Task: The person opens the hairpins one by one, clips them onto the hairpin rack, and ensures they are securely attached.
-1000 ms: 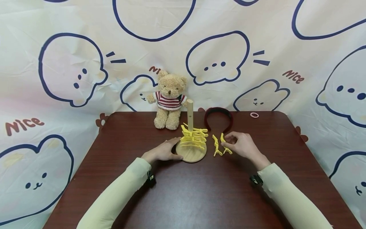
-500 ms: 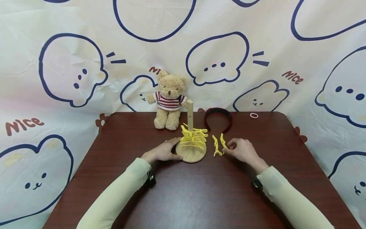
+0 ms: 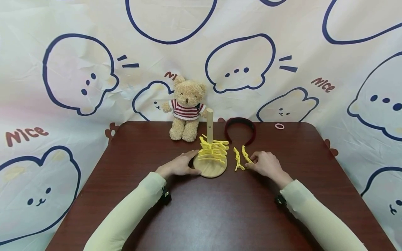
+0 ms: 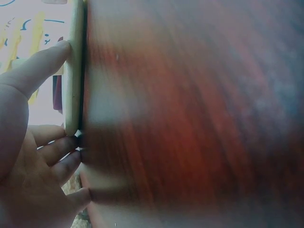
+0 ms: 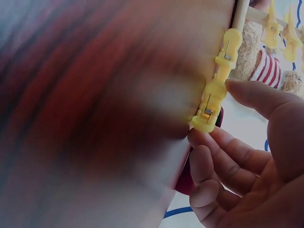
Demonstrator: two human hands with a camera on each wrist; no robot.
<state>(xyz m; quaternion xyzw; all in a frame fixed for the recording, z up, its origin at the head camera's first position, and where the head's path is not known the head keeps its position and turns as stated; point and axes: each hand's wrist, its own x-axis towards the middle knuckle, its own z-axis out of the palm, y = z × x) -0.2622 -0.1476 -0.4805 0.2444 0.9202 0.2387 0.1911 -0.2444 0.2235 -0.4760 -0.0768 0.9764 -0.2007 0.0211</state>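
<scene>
My left hand (image 3: 179,164) grips the edge of a round wooden base (image 3: 211,170), part of a stand with an upright post (image 3: 209,127). In the left wrist view the thumb lies on the base's rim (image 4: 72,90). Several yellow hair clips (image 3: 213,150) are clipped in layers on the stand, around the lower post. My right hand (image 3: 267,165) pinches the tail end of a yellow hair clip (image 5: 209,109) between thumb and forefinger, low at the table. Another yellow hair clip (image 3: 237,160) lies just left of it, beside the base.
Behind the stand a teddy bear (image 3: 186,111) in a striped shirt sits against the printed backdrop. A dark red headband (image 3: 252,130) lies beyond the loose clips. At the far right edge of the brown table (image 3: 201,216) is a pink ring (image 3: 279,126).
My right hand has shifted slightly down toward the near end of the right loose clip, and its fingers have closed on that end. The left hand and stand have kept their place.
</scene>
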